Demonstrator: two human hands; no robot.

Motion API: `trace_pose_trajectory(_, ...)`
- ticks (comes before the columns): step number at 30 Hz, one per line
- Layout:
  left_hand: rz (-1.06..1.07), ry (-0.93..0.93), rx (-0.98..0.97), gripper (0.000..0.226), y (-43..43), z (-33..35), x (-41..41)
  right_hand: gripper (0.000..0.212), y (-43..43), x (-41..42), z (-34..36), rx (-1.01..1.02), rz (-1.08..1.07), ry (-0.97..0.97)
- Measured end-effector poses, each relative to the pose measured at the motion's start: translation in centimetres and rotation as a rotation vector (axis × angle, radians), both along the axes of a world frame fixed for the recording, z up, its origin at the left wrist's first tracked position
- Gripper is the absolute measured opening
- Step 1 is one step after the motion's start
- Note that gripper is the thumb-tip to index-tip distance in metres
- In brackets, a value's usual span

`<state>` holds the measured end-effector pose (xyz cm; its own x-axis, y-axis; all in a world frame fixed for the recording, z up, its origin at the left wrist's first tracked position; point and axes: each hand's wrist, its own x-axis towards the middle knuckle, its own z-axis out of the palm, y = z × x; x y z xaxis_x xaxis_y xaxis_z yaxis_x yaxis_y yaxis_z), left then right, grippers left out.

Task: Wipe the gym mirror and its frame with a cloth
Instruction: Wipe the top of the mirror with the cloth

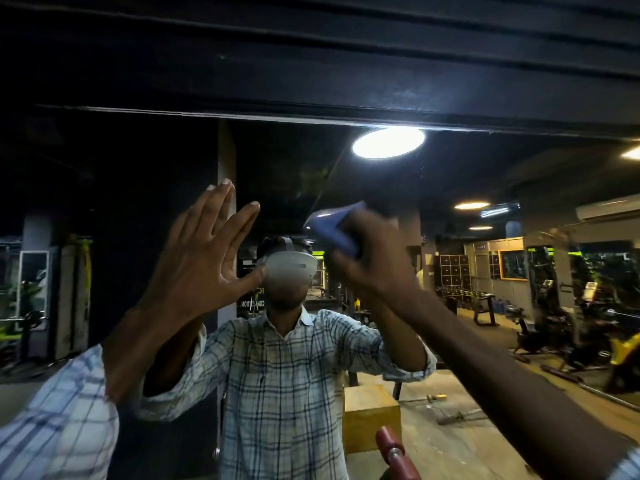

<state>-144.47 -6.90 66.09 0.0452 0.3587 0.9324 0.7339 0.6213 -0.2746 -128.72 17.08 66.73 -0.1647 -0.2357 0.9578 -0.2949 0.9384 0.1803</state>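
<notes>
The gym mirror [485, 174] fills the view, and its dark top frame [311, 114] runs across just above my hands. My left hand [204, 254] lies flat against the glass with fingers straight and spread. My right hand [374, 261] is raised beside it and grips a blue cloth [332, 226] against the glass, blurred by motion. The cloth sticks out above and to the left of my fingers. Between my arms the mirror shows my reflection in a checked shirt.
A red padded bar end [394, 452] pokes up at the bottom edge, close to me. The mirror reflects a yellow box [370, 410], weight racks, machines and a bright ceiling lamp [388, 143]. A black wall band [311, 57] sits above the frame.
</notes>
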Motion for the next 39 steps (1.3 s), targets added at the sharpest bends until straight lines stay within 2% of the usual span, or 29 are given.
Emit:
trace_pose_trajectory(2,-0.002,0.005,-0.004,0.102,-0.2,0.0,0.0,0.024,-0.3,0.0,-1.4,0.281,-0.075,-0.218)
trace_pose_trajectory(3,-0.003,0.003,-0.004,0.102,-0.3,0.0,-0.1,0.026,0.0,0.3,-1.1,0.301,-0.108,-0.229)
trace_pose_trajectory(4,-0.003,-0.001,-0.002,0.101,-0.4,0.0,-0.1,0.024,0.5,0.5,-0.4,0.224,-0.113,-0.171)
trace_pose_trajectory(7,0.004,-0.019,-0.001,0.101,-0.9,-0.2,-0.2,0.015,1.5,1.1,1.0,-0.211,-0.065,0.172)
trace_pose_trajectory(8,0.005,-0.023,0.0,0.101,-1.1,-0.3,-0.3,0.011,1.3,0.7,0.7,-0.281,-0.024,0.227)
trace_pose_trajectory(9,0.007,-0.024,0.0,0.101,-1.3,-0.3,-0.4,0.011,0.5,0.3,0.1,-0.265,-0.002,0.203)
trace_pose_trajectory(12,0.026,-0.029,-0.005,0.102,-2.1,-0.4,-0.8,0.021,-1.6,-1.3,-2.0,0.156,-0.056,-0.15)
trace_pose_trajectory(13,0.032,-0.028,-0.006,0.102,-2.4,-0.4,-0.9,0.023,-1.6,-1.2,-1.7,0.245,-0.09,-0.221)
trace_pose_trajectory(14,0.037,-0.028,-0.006,0.102,-2.7,-0.4,-1.1,0.022,-1.3,-1.1,-0.7,0.237,-0.106,-0.202)
trace_pose_trajectory(17,0.025,-0.05,0.013,0.104,-3.4,-0.3,-1.5,0.014,-0.7,-0.2,2.5,-0.179,-0.056,0.144)
trace_pose_trajectory(18,0.021,-0.055,0.016,0.104,-3.7,-0.3,-1.6,0.012,-0.7,-0.5,2.6,-0.283,-0.038,0.23)
trace_pose_trajectory(19,0.022,-0.058,0.014,0.105,-3.9,-0.3,-1.8,0.013,-1.3,-0.9,2.4,-0.296,-0.033,0.245)
trace_pose_trajectory(20,0.025,-0.058,0.01,0.106,-4.0,-0.2,-1.9,0.016,-2.1,-1.5,1.8,-0.216,-0.038,0.184)
trace_pose_trajectory(23,0.019,-0.062,0.016,0.106,-4.8,0.0,-2.4,0.022,-4.3,-2.8,-0.3,0.203,-0.067,-0.196)
trace_pose_trajectory(24,0.015,-0.062,0.018,0.106,-5.0,0.0,-2.5,0.023,-4.2,-2.7,0.1,0.259,-0.08,-0.238)
trace_pose_trajectory(25,0.015,-0.058,0.018,0.105,-5.3,0.0,-2.7,0.022,-3.8,-2.6,1.0,0.241,-0.083,-0.204)
trace_pose_trajectory(29,0.015,-0.054,0.017,0.105,-6.3,0.0,-3.3,0.016,-2.7,-1.9,3.9,-0.212,-0.046,0.211)
trace_pose_trajectory(30,0.012,-0.049,0.018,0.104,-6.5,0.0,-3.4,0.013,-3.1,-2.4,3.7,-0.248,-0.035,0.253)
trace_pose_trajectory(31,0.011,-0.045,0.017,0.104,-6.6,0.0,-3.5,0.011,-3.9,-3.0,3.1,-0.212,-0.014,0.216)
trace_pose_trajectory(34,0.007,-0.028,0.02,0.103,-7.0,-0.1,-4.0,0.017,-6.3,-4.4,0.8,0.182,-0.055,-0.128)
trace_pose_trajectory(35,0.007,-0.022,0.022,0.103,-7.1,-0.2,-4.1,0.019,-6.3,-4.2,1.1,0.271,-0.074,-0.181)
trace_pose_trajectory(37,-0.003,-0.016,0.025,0.102,-7.3,-0.2,-4.2,0.016,-5.2,-3.6,3.8,0.235,-0.079,-0.081)
trace_pose_trajectory(39,-0.012,-0.017,0.024,0.102,-7.5,-0.1,-4.3,0.017,-3.7,-2.9,7.1,-0.012,-0.061,0.154)
